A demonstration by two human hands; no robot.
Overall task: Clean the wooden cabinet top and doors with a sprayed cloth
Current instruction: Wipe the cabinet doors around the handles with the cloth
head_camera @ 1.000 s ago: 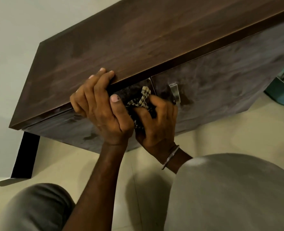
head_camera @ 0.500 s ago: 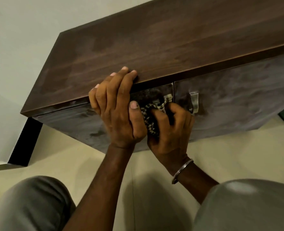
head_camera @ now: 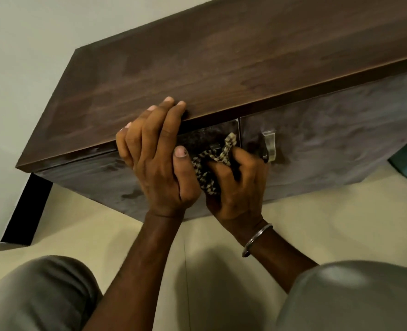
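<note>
Cabinet top (head_camera: 221, 68) dark wood; cloth (head_camera: 207, 168) on smeared door (head_camera: 90, 177); beige floor (head_camera: 221, 259).

Beyond the left hand (head_camera: 157, 163), the dark brown wooden cabinet top (head_camera: 221, 56) is open surface. A bunched checked cloth (head_camera: 206, 174) fills the gap between the hands. Just right of the right hand (head_camera: 239, 187) a curved silver metal handle (head_camera: 269, 145) juts out, then flat door face (head_camera: 341, 144).

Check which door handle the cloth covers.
The left door's handle, mostly hidden behind the cloth in the right hand; the right door's handle is bare.
</note>
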